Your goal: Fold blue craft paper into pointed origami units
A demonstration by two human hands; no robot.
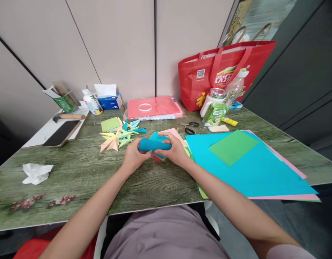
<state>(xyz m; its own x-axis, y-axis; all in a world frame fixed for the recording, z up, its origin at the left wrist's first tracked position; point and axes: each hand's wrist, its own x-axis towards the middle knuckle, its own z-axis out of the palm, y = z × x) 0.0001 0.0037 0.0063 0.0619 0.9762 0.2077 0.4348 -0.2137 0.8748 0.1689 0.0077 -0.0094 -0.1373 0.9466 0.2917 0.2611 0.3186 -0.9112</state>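
Observation:
A curled piece of blue paper is held above the table between both hands. My left hand grips its left end, with the thumb on the near side. At the right end my right hand has its fingers over the top and the thumb in front. Small coloured paper pieces lie just behind and below, partly covered by the hands. To the left, several folded paper shapes in yellow, peach, green and blue sit in a pile by a light green square.
Large blue sheets carrying a green sheet cover the right side. Black scissors, a yellow tube, a green carton and a red bag stand or lie behind. A phone, hammer and crumpled tissue are at left.

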